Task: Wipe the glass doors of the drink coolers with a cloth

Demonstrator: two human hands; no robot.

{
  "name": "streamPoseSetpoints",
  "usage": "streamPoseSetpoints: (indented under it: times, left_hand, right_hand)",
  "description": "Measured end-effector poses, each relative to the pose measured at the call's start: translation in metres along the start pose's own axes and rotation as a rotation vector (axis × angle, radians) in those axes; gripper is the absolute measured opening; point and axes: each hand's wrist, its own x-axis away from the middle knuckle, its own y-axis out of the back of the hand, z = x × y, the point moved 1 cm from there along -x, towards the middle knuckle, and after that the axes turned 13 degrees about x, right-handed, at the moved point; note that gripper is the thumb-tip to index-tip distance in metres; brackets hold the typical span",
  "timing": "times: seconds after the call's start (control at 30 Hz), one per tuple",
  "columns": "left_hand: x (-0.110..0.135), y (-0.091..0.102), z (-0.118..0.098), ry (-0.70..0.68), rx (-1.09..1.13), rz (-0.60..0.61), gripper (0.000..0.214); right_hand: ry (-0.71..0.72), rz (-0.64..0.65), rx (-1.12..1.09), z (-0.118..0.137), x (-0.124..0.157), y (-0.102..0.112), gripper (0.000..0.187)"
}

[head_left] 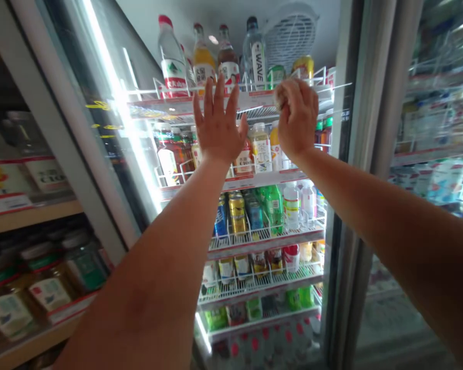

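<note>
My left hand (219, 123) is raised with its fingers spread, in front of the upper shelves of a drinks cooler. It holds nothing. To its right, my right hand (299, 118) is closed around a bunched, pale cloth (281, 96), only partly showing past the fingers. The cloth is near the front edge of the top shelf (254, 97). Behind the hands stand a clear bottle with a red cap (172, 56), an orange drink bottle (203, 56), a brown drink bottle (228, 56) and a WAVE water bottle (254, 54). I cannot tell whether either hand touches the shelf.
Lower wire shelves hold more bottles, a gold can (237, 211) and green bottles (273, 205). A metal door frame (370, 154) runs down the right. On the left, a wooden shelf (34, 216) carries jars (48, 277). A bright light strip (111, 87) lines the cooler's left side.
</note>
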Motion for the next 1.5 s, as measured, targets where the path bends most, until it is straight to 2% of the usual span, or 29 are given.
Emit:
streamPoseSetpoints:
  times: [0.07,0.17,0.2,0.23,0.27,0.37,0.4,0.43,0.5,0.53,0.57,0.67,0.7,0.73,0.83,0.87,0.9,1.0,1.03,1.07,1.17,1.2,1.23,1.37,1.43,1.5]
  left_hand:
    - [0.0,0.001,0.0,0.021,0.001,0.019,0.068]
    - [0.001,0.005,-0.003,0.046,0.008,0.038,0.067]
    - [0.001,0.006,-0.004,0.048,0.01,0.044,0.067]
    - [0.001,0.007,-0.005,0.051,0.014,0.047,0.066]
    - [0.001,0.007,-0.005,0.055,0.018,0.055,0.066]
    - [0.001,0.006,-0.006,0.069,0.036,0.061,0.069]
    - [0.001,0.006,-0.006,0.068,0.036,0.059,0.069]
    - [0.001,0.006,-0.006,0.068,0.031,0.048,0.069]
    - [0.001,0.005,-0.006,0.057,0.014,0.033,0.069]
    - [0.001,0.005,-0.005,0.049,0.011,0.028,0.068]
    - [0.001,0.004,-0.005,0.04,0.014,0.024,0.068]
    - [0.0,0.0,-0.001,0.009,0.003,0.013,0.066]
    - [-0.001,-0.002,0.001,0.011,-0.017,-0.004,0.066]
    - [-0.001,-0.004,0.003,0.01,-0.044,-0.014,0.066]
    - [-0.002,-0.01,0.009,0.003,-0.127,-0.027,0.064]
    - [-0.002,-0.011,0.01,0.001,-0.155,-0.024,0.063]
    - [-0.003,-0.012,0.011,-0.001,-0.188,-0.013,0.062]
    - [-0.004,-0.014,0.013,0.02,-0.27,-0.003,0.061]
    - [-0.004,-0.015,0.014,0.021,-0.275,-0.013,0.061]
    - [-0.005,-0.016,0.015,0.012,-0.266,-0.024,0.061]
    - [-0.005,-0.017,0.018,-0.035,-0.197,-0.045,0.061]
    - [-0.005,-0.018,0.018,-0.038,-0.178,-0.044,0.062]
    - [-0.005,-0.017,0.018,-0.03,-0.165,-0.046,0.062]
    - [-0.002,-0.012,0.012,-0.02,-0.195,-0.045,0.061]
    - [0.0,-0.007,0.006,-0.032,-0.235,-0.045,0.061]
    - [0.001,-0.004,0.001,-0.032,-0.262,-0.046,0.062]
  right_hand:
    - [0.028,-0.034,0.016,0.004,-0.014,-0.005,0.044]
    - [0.334,0.072,0.002,0.013,-0.016,-0.005,0.041]
    - [0.414,0.117,-0.008,0.014,-0.014,-0.005,0.04]
    - [0.434,0.136,-0.013,0.014,-0.011,-0.004,0.04]
    - [0.387,0.123,-0.01,0.012,-0.008,-0.004,0.041]
    - [0.096,-0.021,0.034,0.004,-0.005,-0.002,0.042]
    - [0.081,-0.033,0.046,0.004,-0.005,-0.001,0.042]
    - [0.131,-0.007,0.052,0.005,-0.005,0.0,0.042]
    - [0.306,0.106,0.051,0.011,-0.005,0.003,0.043]
    - [0.346,0.143,0.051,0.013,-0.005,0.005,0.043]
    - [0.316,0.145,0.058,0.014,-0.005,0.007,0.044]
    - [0.032,0.045,0.114,0.015,-0.006,0.012,0.047]
    - [0.01,0.045,0.132,0.015,-0.005,0.013,0.047]
    - [0.054,0.076,0.145,0.016,-0.005,0.014,0.047]
    - [0.311,0.2,0.126,0.018,-0.002,0.013,0.045]
    - [0.324,0.197,0.112,0.018,-0.002,0.012,0.044]
    - [0.272,0.164,0.105,0.016,-0.003,0.011,0.045]
    - [-0.012,0.013,0.118,0.01,-0.004,0.009,0.048]
    - [-0.034,0.001,0.121,0.009,-0.003,0.009,0.048]
    - [0.009,0.023,0.119,0.01,-0.002,0.011,0.047]
    - [0.299,0.191,0.101,0.016,0.003,0.016,0.045]
    - [0.344,0.224,0.101,0.017,0.005,0.018,0.045]
    - [0.336,0.231,0.107,0.018,0.006,0.019,0.047]
    - [0.12,0.144,0.108,0.015,0.009,0.019,0.051]
    - [0.143,0.145,0.081,0.014,0.01,0.02,0.049]
    - [0.254,0.182,0.034,0.014,0.013,0.02,0.046]
